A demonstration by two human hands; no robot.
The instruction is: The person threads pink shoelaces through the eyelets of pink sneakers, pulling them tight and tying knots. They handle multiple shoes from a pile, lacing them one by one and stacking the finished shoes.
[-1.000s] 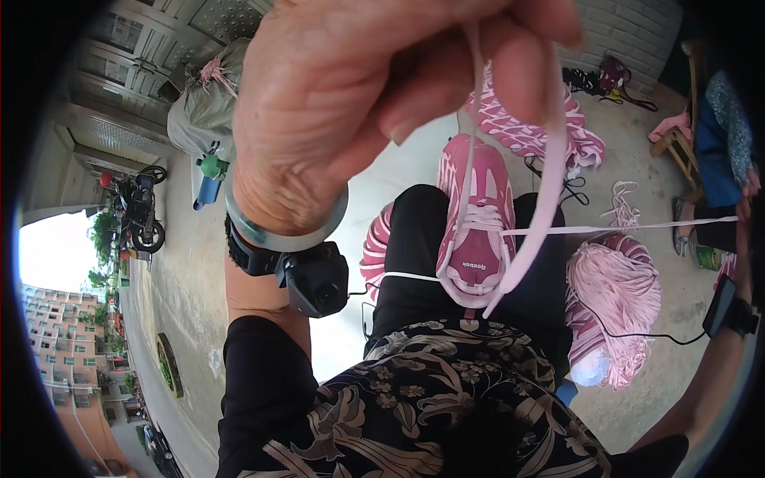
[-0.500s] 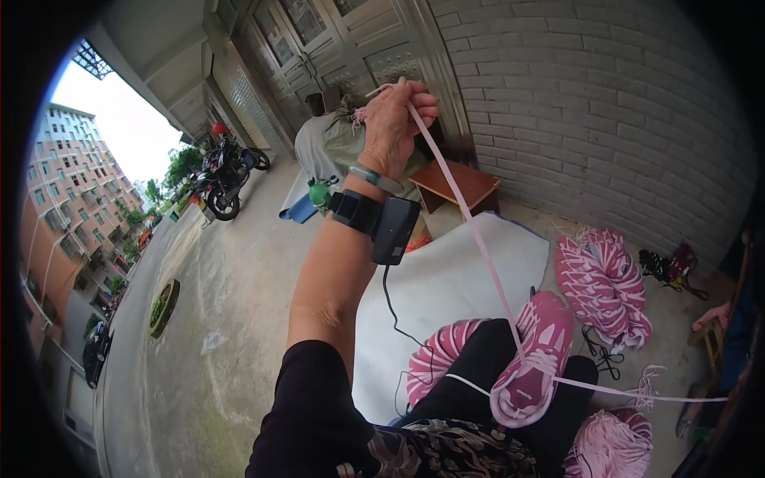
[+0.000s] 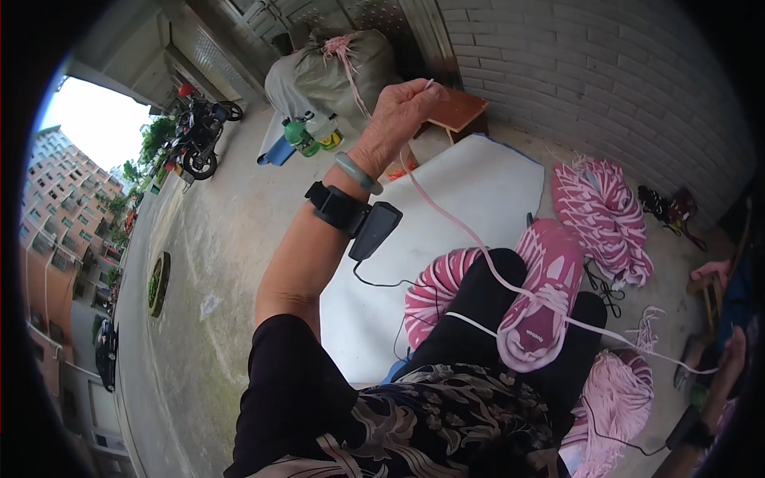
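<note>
A pink sneaker (image 3: 535, 328) lies across my black-trousered legs, its toe pointing away from me. From its eyelets a pale pink shoelace (image 3: 458, 225) runs both ways. Up and to the left, my left hand (image 3: 405, 113) is closed in a pinch, a lace tip poking out above the fingers, and the lace hangs slack in a curve down to the shoe. At the far right edge my right hand (image 3: 729, 362), partly cut off, is closed at the other end of the lace, which stretches over from the shoe.
Tied bundles of pink-and-white shoe pieces (image 3: 602, 215) lie around me, one with loose pink laces (image 3: 610, 422). A white sheet (image 3: 374, 303) covers the ground. Beyond are a brown stool (image 3: 458, 111), bottles (image 3: 299, 137), big sacks (image 3: 351, 76), a brick wall and a motorcycle (image 3: 199, 143).
My left hand has come down, and the lace from it has gone from taut to slack. My right hand has come into view at the right edge.
</note>
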